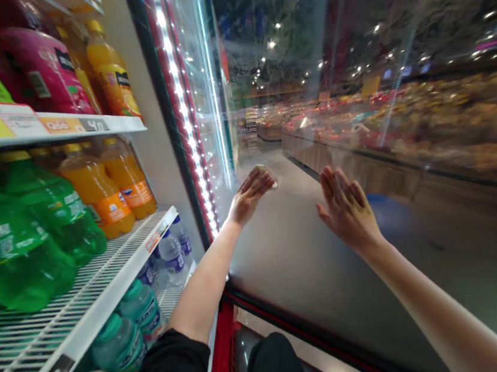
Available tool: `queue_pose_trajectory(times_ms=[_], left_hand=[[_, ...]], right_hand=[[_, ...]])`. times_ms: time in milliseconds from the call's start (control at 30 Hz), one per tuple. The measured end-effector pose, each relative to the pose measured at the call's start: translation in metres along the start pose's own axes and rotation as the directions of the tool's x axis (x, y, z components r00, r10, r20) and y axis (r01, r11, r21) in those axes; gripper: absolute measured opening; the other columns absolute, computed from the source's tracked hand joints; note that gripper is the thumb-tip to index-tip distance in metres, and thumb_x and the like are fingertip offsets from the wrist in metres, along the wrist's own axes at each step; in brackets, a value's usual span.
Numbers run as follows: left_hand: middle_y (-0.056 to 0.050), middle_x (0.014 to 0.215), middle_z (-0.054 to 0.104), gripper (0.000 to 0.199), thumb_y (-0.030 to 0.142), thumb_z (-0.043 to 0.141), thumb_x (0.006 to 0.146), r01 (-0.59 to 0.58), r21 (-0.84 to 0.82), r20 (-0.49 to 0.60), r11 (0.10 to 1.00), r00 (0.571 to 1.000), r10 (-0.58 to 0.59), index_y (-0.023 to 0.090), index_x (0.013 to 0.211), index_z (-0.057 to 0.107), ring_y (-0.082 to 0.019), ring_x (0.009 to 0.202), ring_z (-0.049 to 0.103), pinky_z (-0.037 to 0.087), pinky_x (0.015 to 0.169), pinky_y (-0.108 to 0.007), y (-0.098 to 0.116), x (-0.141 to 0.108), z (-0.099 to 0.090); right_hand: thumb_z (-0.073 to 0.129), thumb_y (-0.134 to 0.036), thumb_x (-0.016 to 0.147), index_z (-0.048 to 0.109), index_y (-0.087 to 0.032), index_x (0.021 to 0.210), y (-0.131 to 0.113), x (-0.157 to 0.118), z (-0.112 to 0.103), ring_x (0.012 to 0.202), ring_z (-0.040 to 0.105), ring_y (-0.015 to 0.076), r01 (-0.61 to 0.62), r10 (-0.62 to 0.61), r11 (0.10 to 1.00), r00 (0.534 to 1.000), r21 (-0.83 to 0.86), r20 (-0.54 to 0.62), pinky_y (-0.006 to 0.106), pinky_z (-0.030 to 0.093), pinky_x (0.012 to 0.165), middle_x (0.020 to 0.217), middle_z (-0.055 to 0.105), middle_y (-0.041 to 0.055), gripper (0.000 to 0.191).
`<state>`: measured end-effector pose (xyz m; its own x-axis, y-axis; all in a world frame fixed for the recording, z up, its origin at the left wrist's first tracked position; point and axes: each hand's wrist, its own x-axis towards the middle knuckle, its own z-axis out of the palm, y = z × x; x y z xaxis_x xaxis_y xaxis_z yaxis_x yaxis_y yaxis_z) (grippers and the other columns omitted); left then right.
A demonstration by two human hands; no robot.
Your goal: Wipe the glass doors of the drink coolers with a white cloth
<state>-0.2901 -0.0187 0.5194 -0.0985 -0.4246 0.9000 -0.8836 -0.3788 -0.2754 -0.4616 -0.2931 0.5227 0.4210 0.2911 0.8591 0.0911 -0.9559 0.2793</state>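
An open glass cooler door (282, 242) fills the middle and right, and both of my hands are at its inner face. My left hand (252, 193) is near the door's hinge side, fingers stretched out together and pointing right. A small pale edge shows at its fingertips; I cannot tell what it is. Farther right, my right hand (346, 209) lies open against the glass with its fingers pointing up, the thumb slightly apart. Neither hand visibly holds anything.
On the left, cooler shelves (118, 274) hold green soda bottles (51, 204), orange drink bottles (94, 187) and teal-capped bottles (121, 346). A bright LED strip (181, 97) runs up the door frame. Blurred produce displays (405, 130) show through the glass.
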Motion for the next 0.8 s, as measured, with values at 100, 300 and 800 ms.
queue_pose_trajectory(times_ms=[100, 300, 800], left_hand=[[-0.006, 0.173, 0.050, 0.067, 0.003, 0.043, 0.108, 0.177, 0.024, -0.138, 0.984, 0.975, -0.172, 0.031, 0.169, 0.043, -0.019, 0.168, 0.027, 0.035, 0.138, -0.043, 0.001, -0.001, 0.008], [-0.008, 0.165, 0.060, 0.060, 0.003, 0.037, 0.108, 0.206, 0.074, -0.007, 0.976, 0.979, -0.206, 0.025, 0.160, 0.057, -0.021, 0.169, 0.025, 0.036, 0.138, -0.048, 0.012, -0.021, 0.014], [-0.001, 0.181, 0.031, 0.094, -0.007, 0.046, 0.096, 0.549, 0.053, -0.189, 0.834, 0.826, -0.531, 0.036, 0.175, 0.021, -0.021, 0.171, 0.014, 0.030, 0.138, -0.050, -0.031, -0.071, -0.018]], right_hand=[[0.058, -0.031, 0.106, -0.001, -0.017, 0.178, 0.002, 0.001, 0.001, 0.161, 0.043, 0.0313, -0.014, 0.014, 1.000, 1.000, 0.019, 0.022, 0.049, 0.035, 0.130, 0.179, 0.033, 0.0197, 0.094], [0.058, -0.030, 0.105, 0.001, -0.018, 0.178, -0.013, 0.001, 0.003, 0.160, 0.045, 0.0301, -0.009, 0.009, 0.999, 1.000, 0.044, -0.005, 0.046, 0.033, 0.131, 0.178, 0.035, 0.0168, 0.094], [0.055, -0.025, 0.106, 0.004, -0.015, 0.178, -0.061, -0.004, 0.041, 0.163, 0.041, 0.0213, 0.097, -0.104, 0.982, 0.994, 0.159, 0.038, 0.035, 0.011, 0.138, 0.177, 0.038, 0.0136, 0.089]])
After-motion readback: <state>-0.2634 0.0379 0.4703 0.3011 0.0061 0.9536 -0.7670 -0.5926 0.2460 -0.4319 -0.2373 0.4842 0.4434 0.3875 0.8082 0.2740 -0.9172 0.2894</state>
